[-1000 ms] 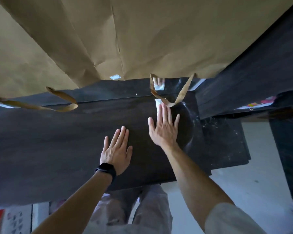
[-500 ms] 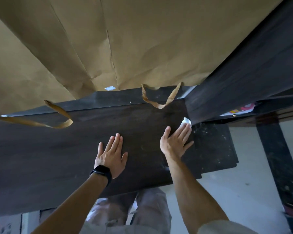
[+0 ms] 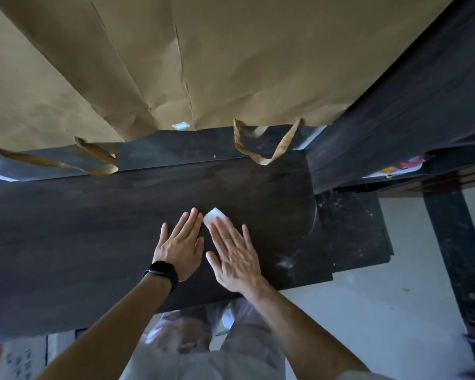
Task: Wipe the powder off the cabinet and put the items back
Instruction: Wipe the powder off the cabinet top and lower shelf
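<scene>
White tissue (image 3: 214, 215) mid-way along cabinet (image 3: 93, 229), pinned under straight fingers of right grip (image 3: 235, 259); left grip (image 3: 180, 246) flat just beside, holding nothing. Judged light, soft, tear-prone: press under flat palm, not pinched. Powder specks (image 3: 340, 204) on right ledge (image 3: 368, 242).

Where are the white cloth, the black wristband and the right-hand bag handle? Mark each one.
white cloth (image 3: 215, 216), head view, its uncovered corner.
black wristband (image 3: 161, 272), head view, top of the band.
right-hand bag handle (image 3: 265, 161), head view, bottom of the loop.
</scene>
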Demonstrator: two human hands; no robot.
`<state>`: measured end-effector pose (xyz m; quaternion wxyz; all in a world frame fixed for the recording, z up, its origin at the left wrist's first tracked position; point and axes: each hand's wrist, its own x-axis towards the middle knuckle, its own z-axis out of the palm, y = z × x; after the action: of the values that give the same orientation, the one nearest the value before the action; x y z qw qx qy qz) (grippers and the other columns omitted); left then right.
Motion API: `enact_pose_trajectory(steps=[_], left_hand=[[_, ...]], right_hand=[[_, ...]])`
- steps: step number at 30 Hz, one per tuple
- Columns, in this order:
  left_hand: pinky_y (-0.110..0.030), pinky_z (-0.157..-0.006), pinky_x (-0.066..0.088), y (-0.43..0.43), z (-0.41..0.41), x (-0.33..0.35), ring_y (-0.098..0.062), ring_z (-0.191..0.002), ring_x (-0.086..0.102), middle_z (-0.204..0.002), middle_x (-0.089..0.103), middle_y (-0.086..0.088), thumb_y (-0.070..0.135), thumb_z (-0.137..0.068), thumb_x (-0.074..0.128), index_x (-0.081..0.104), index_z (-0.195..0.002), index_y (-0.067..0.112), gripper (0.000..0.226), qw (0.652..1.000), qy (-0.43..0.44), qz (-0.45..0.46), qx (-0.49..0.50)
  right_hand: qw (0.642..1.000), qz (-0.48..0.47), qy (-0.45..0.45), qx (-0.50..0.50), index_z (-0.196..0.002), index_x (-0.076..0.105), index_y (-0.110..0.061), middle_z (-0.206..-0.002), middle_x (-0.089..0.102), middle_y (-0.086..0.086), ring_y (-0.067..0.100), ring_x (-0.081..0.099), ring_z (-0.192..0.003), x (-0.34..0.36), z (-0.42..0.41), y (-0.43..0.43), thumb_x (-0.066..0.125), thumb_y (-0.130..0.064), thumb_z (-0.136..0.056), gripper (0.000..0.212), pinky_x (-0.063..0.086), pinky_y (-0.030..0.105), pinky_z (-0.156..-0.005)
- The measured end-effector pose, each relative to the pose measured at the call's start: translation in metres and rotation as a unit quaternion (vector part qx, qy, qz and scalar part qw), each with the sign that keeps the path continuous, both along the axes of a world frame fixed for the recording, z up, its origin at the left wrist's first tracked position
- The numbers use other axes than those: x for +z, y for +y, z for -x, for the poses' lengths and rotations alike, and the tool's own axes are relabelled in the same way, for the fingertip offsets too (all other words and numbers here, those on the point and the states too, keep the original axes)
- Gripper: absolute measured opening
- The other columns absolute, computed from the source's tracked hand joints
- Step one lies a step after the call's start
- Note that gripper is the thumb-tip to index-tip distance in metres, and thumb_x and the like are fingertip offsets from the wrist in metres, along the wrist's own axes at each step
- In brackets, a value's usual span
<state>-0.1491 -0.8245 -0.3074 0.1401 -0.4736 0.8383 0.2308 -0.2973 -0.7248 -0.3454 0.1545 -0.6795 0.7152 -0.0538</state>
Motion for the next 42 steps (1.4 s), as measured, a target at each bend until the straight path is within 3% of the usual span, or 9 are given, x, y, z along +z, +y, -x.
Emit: enact_pose_trajectory(steps=[5, 10, 17, 22, 25, 28, 32, 38, 42], left_hand=[[-0.049, -0.122, 0.005, -0.007, -0.008, -0.002, -0.005, -0.150, -0.008, -0.160, -0.015, 0.018, 0.042, -0.103, 0.022, 0.001, -0.158, 0.027, 0.060, 0.999, -0.017, -0.003, -0.031], [-0.049, -0.122, 0.004, -0.005, -0.001, 0.001, -0.008, -0.151, -0.009, -0.163, -0.014, 0.015, 0.044, -0.103, 0.021, 0.000, -0.158, 0.025, 0.061, 1.000, -0.011, -0.021, -0.006], [-0.048, -0.122, 0.007, -0.003, -0.002, 0.000, -0.008, -0.151, -0.008, -0.161, -0.015, 0.014, 0.043, -0.103, 0.024, 0.001, -0.158, 0.024, 0.062, 1.000, -0.010, -0.008, -0.013], [-0.049, -0.122, 0.006, -0.007, -0.008, -0.001, -0.009, -0.151, -0.008, -0.161, -0.018, 0.014, 0.042, -0.103, 0.023, -0.003, -0.158, 0.024, 0.063, 0.999, -0.024, 0.004, -0.045], [-0.049, -0.122, 0.006, -0.005, -0.001, 0.004, -0.010, -0.151, -0.007, -0.164, -0.012, 0.012, 0.040, -0.104, 0.025, 0.001, -0.158, 0.023, 0.062, 1.000, -0.006, -0.010, -0.019], [-0.050, -0.122, 0.006, -0.001, 0.004, 0.008, -0.010, -0.151, -0.007, -0.164, -0.010, 0.011, 0.038, -0.104, 0.027, 0.003, -0.158, 0.022, 0.062, 1.000, 0.001, -0.025, 0.001], [-0.050, -0.122, 0.005, -0.007, -0.003, 0.004, -0.008, -0.151, -0.009, -0.163, -0.013, 0.014, 0.042, -0.104, 0.022, 0.001, -0.158, 0.024, 0.061, 0.999, -0.007, -0.025, -0.020], [-0.053, -0.121, 0.004, -0.003, -0.005, -0.002, -0.006, -0.148, -0.017, -0.159, -0.024, 0.017, 0.049, -0.103, 0.017, -0.008, -0.157, 0.028, 0.063, 0.999, -0.022, -0.042, -0.022], [-0.053, -0.121, 0.003, 0.001, -0.002, -0.002, -0.005, -0.146, -0.022, -0.159, -0.027, 0.015, 0.050, -0.102, 0.017, -0.010, -0.157, 0.026, 0.065, 0.999, -0.020, -0.044, -0.008]], right_hand=[[0.972, -0.058, 0.036, -0.226, -0.160, 0.002, -0.019, -0.168, -0.002, 0.001, 0.017, -0.006, -0.154, 0.006, 0.085, -0.024, 0.011, -0.059, -0.102, 0.072, 0.001, 0.052, -0.123], [0.896, -0.095, 0.027, -0.433, -0.155, -0.010, -0.012, -0.167, -0.001, 0.014, 0.027, -0.004, -0.154, 0.008, 0.068, 0.040, 0.005, -0.062, -0.099, 0.076, 0.017, 0.062, -0.119], [0.991, -0.015, 0.011, -0.129, -0.160, 0.007, -0.015, -0.168, 0.001, 0.003, 0.020, -0.001, -0.155, 0.002, -0.003, -0.005, 0.021, -0.056, -0.103, 0.071, 0.011, 0.055, -0.123], [0.948, -0.081, 0.043, -0.305, -0.159, -0.006, -0.019, -0.167, -0.009, 0.001, 0.019, -0.008, -0.154, 0.006, 0.079, 0.006, 0.005, -0.059, -0.102, 0.071, 0.010, 0.058, -0.123], [0.937, -0.090, 0.051, -0.334, -0.159, -0.006, -0.013, -0.167, -0.006, 0.008, 0.024, -0.007, -0.154, 0.008, 0.058, 0.049, 0.010, -0.060, -0.101, 0.075, 0.015, 0.061, -0.121], [0.976, -0.069, 0.012, -0.207, -0.160, 0.004, -0.014, -0.168, -0.001, 0.007, 0.024, -0.001, -0.155, 0.006, -0.008, 0.064, 0.021, -0.059, -0.099, 0.077, 0.009, 0.058, -0.122], [0.999, -0.011, 0.000, -0.052, -0.160, 0.008, -0.017, -0.169, 0.000, 0.001, 0.019, 0.001, -0.155, 0.002, -0.022, 0.023, 0.028, -0.053, -0.102, 0.071, 0.018, 0.059, -0.120], [0.952, -0.081, 0.052, -0.291, -0.159, -0.004, -0.018, -0.168, -0.004, 0.003, 0.020, -0.004, -0.155, 0.005, 0.068, 0.047, 0.014, -0.057, -0.102, 0.072, 0.013, 0.059, -0.122], [0.943, -0.098, 0.041, -0.315, -0.159, 0.000, -0.013, -0.168, 0.000, 0.008, 0.025, 0.000, -0.155, 0.010, 0.032, 0.081, 0.018, -0.059, -0.100, 0.077, 0.017, 0.061, -0.120]])
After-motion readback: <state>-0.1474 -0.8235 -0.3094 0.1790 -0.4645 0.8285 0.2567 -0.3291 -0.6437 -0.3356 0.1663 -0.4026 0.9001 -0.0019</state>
